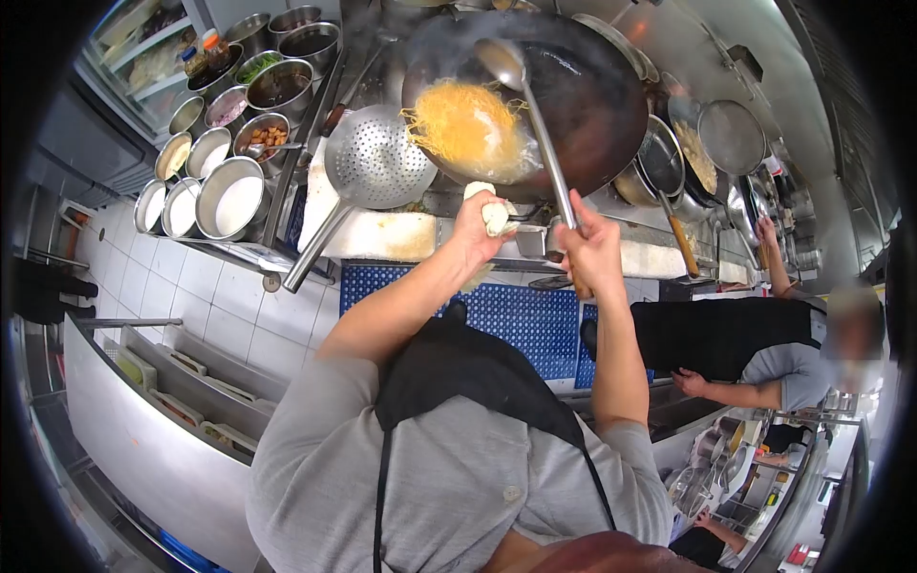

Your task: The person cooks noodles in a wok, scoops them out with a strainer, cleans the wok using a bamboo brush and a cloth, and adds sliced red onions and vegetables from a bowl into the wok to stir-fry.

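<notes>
My right hand (594, 246) is wrapped around the wooden-ended handle of a long ladle (545, 141). The ladle's bowl hangs over a big dark wok (597, 119), above yellow noodles (457, 116) with pale, foamy liquid beside them. Steam rises off the wok. At its near edge, my left hand (474, 229) is closed on a folded white cloth (496, 218). The cloth sits against the wok's rim or handle; which of these it grips is hidden. Left of the wok lies a perforated metal strainer (374, 160), its handle pointing toward me.
Several metal pots (232, 202) of ingredients stand at the left. More pans and a round mesh strainer (732, 137) line the right. A co-worker in a black apron (702, 339) stands at the right. A blue mat (535, 320) covers the floor; a steel counter (143, 411) is lower left.
</notes>
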